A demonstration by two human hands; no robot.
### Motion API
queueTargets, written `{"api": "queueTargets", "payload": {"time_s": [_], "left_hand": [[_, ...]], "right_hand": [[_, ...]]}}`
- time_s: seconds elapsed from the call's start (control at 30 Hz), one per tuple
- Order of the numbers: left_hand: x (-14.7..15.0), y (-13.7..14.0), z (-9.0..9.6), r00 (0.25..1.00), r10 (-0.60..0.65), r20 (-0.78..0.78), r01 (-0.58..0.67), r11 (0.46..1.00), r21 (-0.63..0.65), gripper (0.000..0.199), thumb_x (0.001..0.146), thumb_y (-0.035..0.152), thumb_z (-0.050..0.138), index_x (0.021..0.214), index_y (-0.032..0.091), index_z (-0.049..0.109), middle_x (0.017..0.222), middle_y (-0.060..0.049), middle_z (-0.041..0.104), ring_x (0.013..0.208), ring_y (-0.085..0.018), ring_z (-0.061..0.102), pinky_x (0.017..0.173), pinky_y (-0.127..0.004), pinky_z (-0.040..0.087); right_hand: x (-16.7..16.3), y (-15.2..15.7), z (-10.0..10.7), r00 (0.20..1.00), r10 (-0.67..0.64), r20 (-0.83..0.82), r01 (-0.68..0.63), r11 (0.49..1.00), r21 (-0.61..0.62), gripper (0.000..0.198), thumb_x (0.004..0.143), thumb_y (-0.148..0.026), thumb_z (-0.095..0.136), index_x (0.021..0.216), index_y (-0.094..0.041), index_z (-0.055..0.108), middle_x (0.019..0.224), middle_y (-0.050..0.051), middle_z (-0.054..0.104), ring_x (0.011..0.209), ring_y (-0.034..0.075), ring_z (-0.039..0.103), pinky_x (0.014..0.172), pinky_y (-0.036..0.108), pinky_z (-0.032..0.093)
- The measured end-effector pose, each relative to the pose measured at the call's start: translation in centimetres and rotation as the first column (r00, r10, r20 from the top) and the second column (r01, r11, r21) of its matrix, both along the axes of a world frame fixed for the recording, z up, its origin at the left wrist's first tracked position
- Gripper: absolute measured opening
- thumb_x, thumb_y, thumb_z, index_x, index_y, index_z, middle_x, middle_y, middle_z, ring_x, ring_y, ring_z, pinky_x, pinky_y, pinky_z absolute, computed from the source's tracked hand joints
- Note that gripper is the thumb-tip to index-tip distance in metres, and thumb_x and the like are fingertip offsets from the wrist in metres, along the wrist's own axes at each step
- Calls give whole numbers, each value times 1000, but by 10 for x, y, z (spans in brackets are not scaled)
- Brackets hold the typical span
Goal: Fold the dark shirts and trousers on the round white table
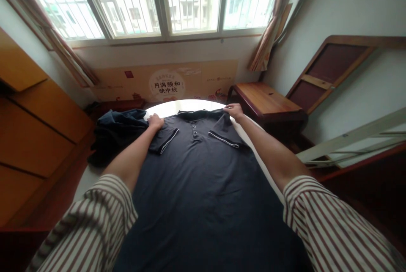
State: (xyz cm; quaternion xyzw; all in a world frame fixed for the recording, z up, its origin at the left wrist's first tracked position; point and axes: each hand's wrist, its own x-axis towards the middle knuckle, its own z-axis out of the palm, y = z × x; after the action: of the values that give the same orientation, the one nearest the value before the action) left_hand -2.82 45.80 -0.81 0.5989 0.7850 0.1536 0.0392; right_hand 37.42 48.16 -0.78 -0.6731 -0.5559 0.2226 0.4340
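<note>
Table [190, 105] under shirt [198, 179], fingers [229, 107] at shoulders [219, 114].

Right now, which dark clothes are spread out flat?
The dark polo shirt with white-edged sleeves, left hand and right hand at its shoulders. The other clothes, heaped on the left, are crumpled.

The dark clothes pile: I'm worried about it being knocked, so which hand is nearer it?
Left. The left hand is just beside the dark clothes pile, at one shoulder of the polo shirt; the right hand is across the shirt, at its other shoulder.
</note>
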Motion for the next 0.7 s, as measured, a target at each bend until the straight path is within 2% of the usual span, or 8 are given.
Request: {"api": "queueTargets", "payload": {"time_s": [0.1,0.17,0.3,0.43,0.5,0.6,0.63,0.7], "left_hand": [[-4,7,-1,1000,-11,12,11,1000,-12,28,87,18,53,106,8,71,117,-20,68,116,-31,61,102,-36,45],[-5,10,0,1000,2,14,-2,1000,2,30,91,18,49,109,10,71,119,-18,68,116,-28,61,102,-34,44],[-6,10,4,999,39,11,-40,999,32,32,93,21,47,113,10,70,119,-19,65,113,-28,60,99,-36,46],[9,2,4,999,29,-19,-27,995,93,36,93,24,46,121,14,66,133,-19,55,124,-33,51,98,-43,47],[25,-5,1,988,-132,-73,141,981,131,40,95,25,43,127,15,63,137,-17,53,128,-32,48,101,-44,45],[50,-16,-8,864,-484,-138,494,867,56,45,99,28,36,135,15,58,141,-14,53,132,-27,47,111,-41,39],[56,-19,-12,829,-544,-130,549,836,2,47,100,32,34,140,16,53,147,-13,49,137,-27,43,114,-43,34],[65,-24,-18,813,-573,-103,564,820,-102,55,101,42,31,150,18,41,158,-11,36,146,-28,30,118,-52,25]], "right_hand": [[7,7,-6,998,-51,46,48,996,72,25,75,-29,71,92,-11,76,82,7,74,71,16,67,68,25,53],[8,9,-8,993,-73,95,64,993,98,26,77,-28,66,94,-11,76,86,9,75,76,19,69,72,26,53],[5,4,-9,967,-80,240,56,993,108,24,80,-26,62,91,-10,76,89,13,75,85,24,70,80,32,53],[-9,-5,-3,911,-18,412,-24,995,98,30,86,-27,56,100,-8,74,103,19,72,98,30,67,89,38,50],[-21,-9,0,865,59,498,-111,991,77,30,89,-26,53,105,-9,72,113,20,69,108,31,63,94,38,47],[-42,-17,-2,767,228,600,-272,962,-19,29,91,-26,52,106,-13,72,116,16,69,111,29,62,97,36,45],[-49,-20,-4,730,283,622,-316,947,-60,29,92,-26,52,109,-14,72,118,15,69,111,28,62,98,35,45],[-60,-27,-10,664,366,652,-377,917,-131,34,93,-29,54,120,-14,68,128,15,65,120,27,59,103,34,42]]}}
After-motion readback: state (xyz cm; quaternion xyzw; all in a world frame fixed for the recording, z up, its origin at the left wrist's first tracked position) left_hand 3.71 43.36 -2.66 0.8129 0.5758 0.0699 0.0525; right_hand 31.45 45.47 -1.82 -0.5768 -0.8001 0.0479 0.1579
